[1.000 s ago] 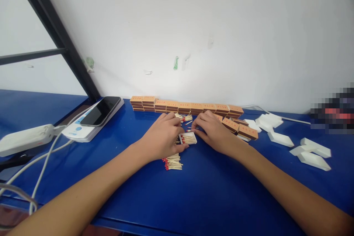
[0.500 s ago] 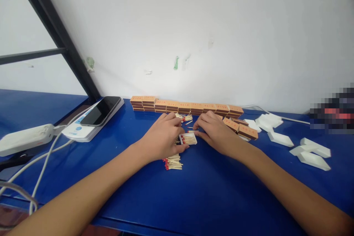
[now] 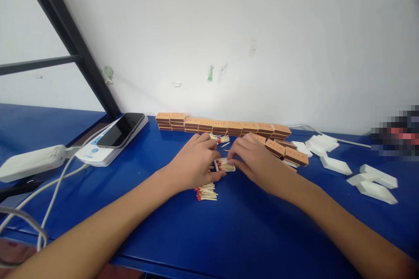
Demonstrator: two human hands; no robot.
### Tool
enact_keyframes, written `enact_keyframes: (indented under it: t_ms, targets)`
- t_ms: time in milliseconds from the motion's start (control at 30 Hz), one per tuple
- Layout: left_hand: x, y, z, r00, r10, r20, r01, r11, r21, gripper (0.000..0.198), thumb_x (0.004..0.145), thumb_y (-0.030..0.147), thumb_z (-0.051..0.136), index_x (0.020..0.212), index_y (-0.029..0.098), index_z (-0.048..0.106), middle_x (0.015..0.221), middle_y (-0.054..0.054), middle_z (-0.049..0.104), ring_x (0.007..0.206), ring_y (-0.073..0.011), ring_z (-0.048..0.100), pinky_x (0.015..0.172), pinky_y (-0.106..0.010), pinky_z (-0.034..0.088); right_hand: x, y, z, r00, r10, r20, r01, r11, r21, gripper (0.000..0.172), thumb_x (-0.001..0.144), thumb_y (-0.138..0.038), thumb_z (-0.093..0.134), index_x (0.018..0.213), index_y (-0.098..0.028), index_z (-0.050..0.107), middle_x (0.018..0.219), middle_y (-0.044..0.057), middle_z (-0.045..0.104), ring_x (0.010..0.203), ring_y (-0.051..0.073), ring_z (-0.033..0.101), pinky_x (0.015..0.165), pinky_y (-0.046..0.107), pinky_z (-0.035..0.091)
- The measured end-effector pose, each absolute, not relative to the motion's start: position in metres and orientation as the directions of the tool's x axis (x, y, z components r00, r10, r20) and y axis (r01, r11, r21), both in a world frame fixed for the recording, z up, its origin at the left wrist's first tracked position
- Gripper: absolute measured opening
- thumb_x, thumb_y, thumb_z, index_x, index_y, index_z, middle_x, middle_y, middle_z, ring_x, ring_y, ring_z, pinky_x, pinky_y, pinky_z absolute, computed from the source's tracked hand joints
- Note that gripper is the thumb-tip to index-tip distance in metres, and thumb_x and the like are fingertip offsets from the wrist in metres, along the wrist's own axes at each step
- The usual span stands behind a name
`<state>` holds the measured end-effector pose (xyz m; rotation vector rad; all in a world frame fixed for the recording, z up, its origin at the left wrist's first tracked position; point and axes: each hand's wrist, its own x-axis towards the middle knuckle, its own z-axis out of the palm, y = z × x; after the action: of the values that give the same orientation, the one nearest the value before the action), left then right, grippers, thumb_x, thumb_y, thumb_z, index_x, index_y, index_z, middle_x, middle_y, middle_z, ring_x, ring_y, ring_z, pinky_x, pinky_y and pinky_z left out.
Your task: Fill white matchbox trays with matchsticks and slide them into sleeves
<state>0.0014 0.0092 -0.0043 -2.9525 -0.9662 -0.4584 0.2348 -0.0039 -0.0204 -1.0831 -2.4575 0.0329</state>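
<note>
The tray (image 3: 216,165) lies on the table (image 3: 248,231), about midway along it and nearer the back edge than the front edge, with matches (image 3: 224,166) in it, red heads toward the left end. It looks like thin white card: very light, springy at the walls, easily dented by a hard pinch and, at a guess, quick to slide on the smooth top. It would be best taken by its two long sides near one end, with light pressure. The matches look dry, stiff and thin enough to snap.

The left hand (image 3: 199,160) has the tray's left end between thumb and curled fingers, spread about as wide as the tray, thumb along the side facing the front edge. The right hand (image 3: 250,159) reaches over the right end, index and thumb tips almost together above the matches; whether a match is pinched there I cannot tell.

One loose pile (image 3: 207,192) lies just on the front-edge side of the left hand, another pile (image 3: 220,139) beyond it. Boxes (image 3: 205,125) line the back edge; more boxes (image 3: 296,156) and white trays (image 3: 336,165) lie toward the right edge. Toward the back left corner is a phone (image 3: 121,130).
</note>
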Motion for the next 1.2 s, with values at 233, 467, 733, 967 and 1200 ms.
enact_keyframes:
  t_ms: [233,467,733,967,1200]
  targets:
    - [0.001,0.010,-0.005,0.767,0.580,0.274,0.580,-0.810,0.092,0.033,0.089,0.047,0.076,0.101,0.017,0.080,0.094,-0.006,0.066,0.101,-0.0254,0.055,0.092,-0.042,0.044,0.245,0.026,-0.037,-0.562,0.701,0.439,0.722,0.675,-0.155,0.020,0.104,-0.024,0.055,0.120,-0.019,0.067,0.108,0.012,0.066,0.105,0.030,0.053,0.095,0.048,0.047]
    - [0.002,0.009,-0.002,0.763,0.594,0.254,0.592,-0.801,0.094,0.034,0.089,0.047,0.077,0.104,0.016,0.080,0.097,-0.007,0.067,0.103,-0.0262,0.056,0.093,-0.042,0.044,0.247,0.033,-0.045,-0.556,0.736,0.386,0.764,0.635,-0.112,0.013,0.103,-0.028,0.059,0.098,-0.019,0.067,0.100,0.011,0.064,0.100,0.029,0.054,0.090,0.044,0.047]
    - [0.002,0.009,-0.003,0.752,0.606,0.260,0.606,-0.791,0.090,0.034,0.088,0.047,0.077,0.102,0.016,0.080,0.095,-0.006,0.067,0.101,-0.0258,0.055,0.090,-0.042,0.044,0.248,0.024,-0.032,-0.516,0.784,0.346,0.779,0.597,-0.191,0.014,0.103,-0.027,0.059,0.091,-0.020,0.064,0.098,0.011,0.064,0.099,0.029,0.052,0.088,0.044,0.044]
    - [0.003,0.009,-0.003,0.754,0.603,0.263,0.602,-0.793,0.094,0.031,0.090,0.046,0.075,0.102,0.017,0.079,0.096,-0.006,0.067,0.099,-0.0252,0.055,0.088,-0.042,0.043,0.227,-0.002,-0.018,-0.593,0.710,0.379,0.637,0.702,-0.318,0.017,0.104,-0.024,0.052,0.092,-0.022,0.063,0.097,0.009,0.065,0.098,0.027,0.052,0.086,0.043,0.045]
    - [0.003,0.010,-0.003,0.759,0.598,0.257,0.598,-0.797,0.088,0.033,0.089,0.047,0.076,0.099,0.016,0.079,0.094,-0.007,0.067,0.098,-0.0250,0.055,0.090,-0.042,0.044,0.238,0.035,-0.043,-0.487,0.715,0.501,0.750,0.637,-0.180,0.023,0.102,-0.024,0.055,0.120,-0.024,0.069,0.115,0.013,0.067,0.114,0.033,0.053,0.098,0.054,0.045]
